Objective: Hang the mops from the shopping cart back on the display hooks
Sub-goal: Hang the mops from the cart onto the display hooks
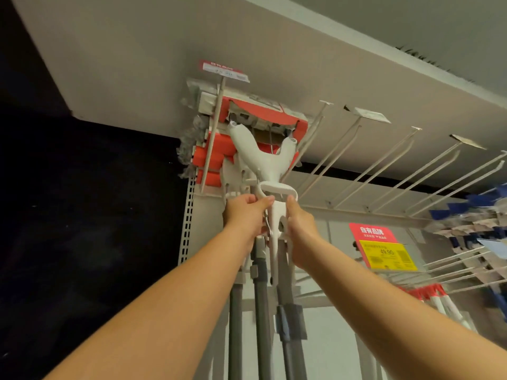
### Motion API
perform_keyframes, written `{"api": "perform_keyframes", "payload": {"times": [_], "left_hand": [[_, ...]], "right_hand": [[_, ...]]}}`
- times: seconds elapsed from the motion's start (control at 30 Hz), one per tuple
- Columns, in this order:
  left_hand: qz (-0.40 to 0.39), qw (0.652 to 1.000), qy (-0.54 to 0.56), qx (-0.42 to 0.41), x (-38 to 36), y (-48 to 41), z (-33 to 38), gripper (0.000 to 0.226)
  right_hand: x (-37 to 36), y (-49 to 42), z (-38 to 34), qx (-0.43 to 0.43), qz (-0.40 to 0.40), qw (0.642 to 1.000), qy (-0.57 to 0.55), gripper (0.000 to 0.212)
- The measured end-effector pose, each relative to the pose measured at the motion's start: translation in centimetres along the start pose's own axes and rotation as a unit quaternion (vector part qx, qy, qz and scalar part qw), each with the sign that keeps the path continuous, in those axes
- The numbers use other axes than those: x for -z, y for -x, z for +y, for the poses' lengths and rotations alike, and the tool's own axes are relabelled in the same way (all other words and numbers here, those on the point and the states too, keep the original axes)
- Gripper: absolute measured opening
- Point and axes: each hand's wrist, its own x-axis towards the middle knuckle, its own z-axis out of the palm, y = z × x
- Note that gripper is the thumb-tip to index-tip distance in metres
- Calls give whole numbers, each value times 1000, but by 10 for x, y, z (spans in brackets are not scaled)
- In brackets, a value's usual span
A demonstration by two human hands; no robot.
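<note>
Between left grip (244, 215), right grip (299, 226): mop (263, 160)

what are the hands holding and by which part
The left hand and right hand both grip the mop by its white plastic neck, just below the loop.

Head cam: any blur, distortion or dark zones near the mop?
Head view: dim warm light, left side near black; wide-angle stretches the empty hooks toward the corner; mop, left hand and right hand fairly sharp; blue goods at the right edge smeared.
</note>
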Motion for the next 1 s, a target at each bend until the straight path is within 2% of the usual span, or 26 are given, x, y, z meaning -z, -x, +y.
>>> {"api": "perform_keyframes", "payload": {"times": [0.23, 0.37, 0.57, 0.73, 0.87, 1.0], "left_hand": [[-25, 998, -43, 36, 11, 6, -66, 6], [20, 997, -73, -11, 15, 10, -81, 13], [18, 997, -62, -31, 10, 21, -79, 12], [30, 997, -35, -61, 4, 37, -84, 10], [-6, 996, -57, -73, 11, 50, -85, 4], [-66, 988, -125, -61, 22, 70, -86, 26]], "right_hand": [[13, -5, 66, -25, -2, 996, 82, 49], [7, -5, 83, 16, 15, 997, 80, 47], [14, 3, 82, 27, 10, 997, 73, 43], [24, 16, 82, 85, -3, 991, 107, 48], [22, 27, 86, 116, 3, 985, 126, 41], [26, 46, 93, 121, 23, 968, 218, 34]]}}
